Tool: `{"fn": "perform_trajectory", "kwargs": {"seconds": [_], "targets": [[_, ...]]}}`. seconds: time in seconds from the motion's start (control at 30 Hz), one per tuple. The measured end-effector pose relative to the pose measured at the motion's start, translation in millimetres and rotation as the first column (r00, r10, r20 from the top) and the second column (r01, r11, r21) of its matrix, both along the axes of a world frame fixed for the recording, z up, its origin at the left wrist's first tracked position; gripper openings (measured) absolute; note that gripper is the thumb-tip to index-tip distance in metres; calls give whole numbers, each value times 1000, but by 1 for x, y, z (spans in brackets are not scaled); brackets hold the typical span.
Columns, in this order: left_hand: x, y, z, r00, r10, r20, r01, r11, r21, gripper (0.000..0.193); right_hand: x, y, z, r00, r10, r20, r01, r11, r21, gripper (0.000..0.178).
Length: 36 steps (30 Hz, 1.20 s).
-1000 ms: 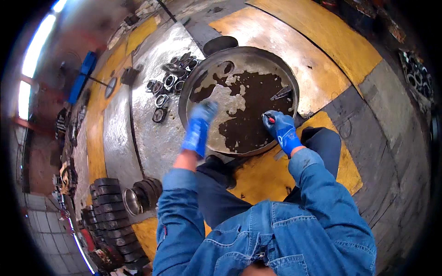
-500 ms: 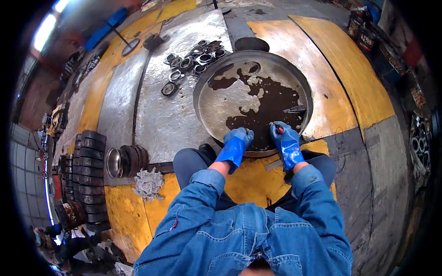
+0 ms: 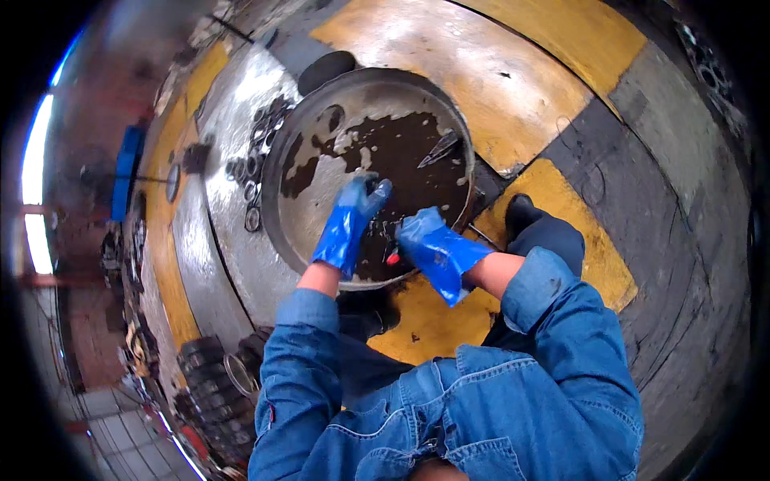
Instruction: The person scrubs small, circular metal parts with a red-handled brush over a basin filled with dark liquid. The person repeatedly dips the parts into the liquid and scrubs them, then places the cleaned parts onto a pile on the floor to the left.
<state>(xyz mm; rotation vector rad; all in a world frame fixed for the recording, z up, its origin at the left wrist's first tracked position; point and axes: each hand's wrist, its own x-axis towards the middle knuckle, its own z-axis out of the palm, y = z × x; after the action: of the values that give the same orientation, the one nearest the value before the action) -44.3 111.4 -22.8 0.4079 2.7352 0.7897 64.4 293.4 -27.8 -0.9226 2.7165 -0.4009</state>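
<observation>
A wide round metal pan [image 3: 277, 232] with dark liquid in it lies before me. Over its near half is my left hand [image 3: 355, 210], in a blue rubber glove, its fingers curled toward the thumb; whatever sits between them is too dark to make out. To its right, above the near rim, my right hand [image 3: 423, 234], gloved the same way, is closed round a small tool with a red end [image 3: 393, 259]. The rest of that tool is hidden or blurred. A long pointed grey object [image 3: 439, 150] rests in the pan on the right.
Several dark metal rings [image 3: 253, 166] lie on the metal plate left of the pan. A dark round disc [image 3: 326, 72] stands against the far rim. Stacked black blocks [image 3: 210, 377] and a round metal cup [image 3: 239, 374] are at lower left. My boot [image 3: 521, 212] is right of the pan.
My view has turned, so the pan sits further left and tilted. My left hand has reached further over the pan; my right hand has turned inward, bringing the red end between both hands.
</observation>
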Motion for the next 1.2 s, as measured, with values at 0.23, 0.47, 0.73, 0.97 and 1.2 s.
{"fn": "perform_trajectory", "kwargs": {"seconds": [0.23, 0.47, 0.73, 0.97, 1.2], "targets": [[-49, 152, 10, 960, -279, -25, 226, 823, -520, 81, -7, -17, -37, 996, -11, 89, 7, 999, 42, 27], [-65, 181, -27, 957, -286, 44, 246, 721, -648, 61, 5, -48, -93, 988, -119, -100, 110, 990, -89, 26], [-71, 174, -25, 962, -264, -76, 158, 759, -632, 49, 16, -36, -60, 975, -24, -222, 33, 999, 35, 24], [-94, 127, 28, 995, -92, -47, 85, 987, -137, 50, 19, 18, -4, 993, -10, -118, -9, 987, -158, 23], [-91, -55, 16, 967, 228, 112, -254, 903, 347, 35, -6, 3, -2, 990, -123, -64, 95, 938, -335, 18]]}}
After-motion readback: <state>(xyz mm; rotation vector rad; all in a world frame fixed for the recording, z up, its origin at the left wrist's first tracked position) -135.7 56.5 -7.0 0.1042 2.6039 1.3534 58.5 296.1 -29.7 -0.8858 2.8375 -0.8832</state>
